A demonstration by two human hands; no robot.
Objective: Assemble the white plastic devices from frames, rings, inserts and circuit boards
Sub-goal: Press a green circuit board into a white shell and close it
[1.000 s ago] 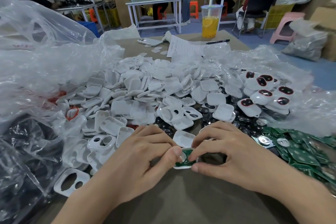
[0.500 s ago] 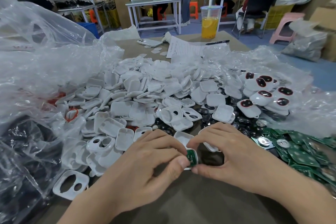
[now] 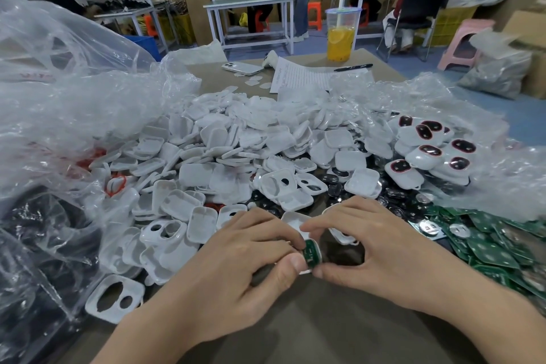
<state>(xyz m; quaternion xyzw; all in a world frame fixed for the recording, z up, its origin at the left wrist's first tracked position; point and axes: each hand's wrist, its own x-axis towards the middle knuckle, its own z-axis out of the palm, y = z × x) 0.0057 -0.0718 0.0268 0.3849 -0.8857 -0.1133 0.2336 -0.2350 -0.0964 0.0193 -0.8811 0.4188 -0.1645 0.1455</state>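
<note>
Both hands meet over the table's near middle on one small device: a white frame with a green circuit board showing in it, tilted up on edge. My left hand grips it from the left, thumb tip against its lower edge. My right hand pinches it from the right between thumb and forefinger. Behind lies a heap of white plastic shells. A white frame with two holes lies at the near left. Green circuit boards are piled at the right. Finished devices with dark inserts sit at the far right.
Crumpled clear plastic bags rise at the left and right. Dark round discs lie among the shells. At the table's far end stand a cup of orange drink, a phone, a paper sheet and a pen. People work at benches behind.
The device lay flat between my hands a second ago; it is now turned up on edge. Both hands have stayed close together, fingers shifting round it.
</note>
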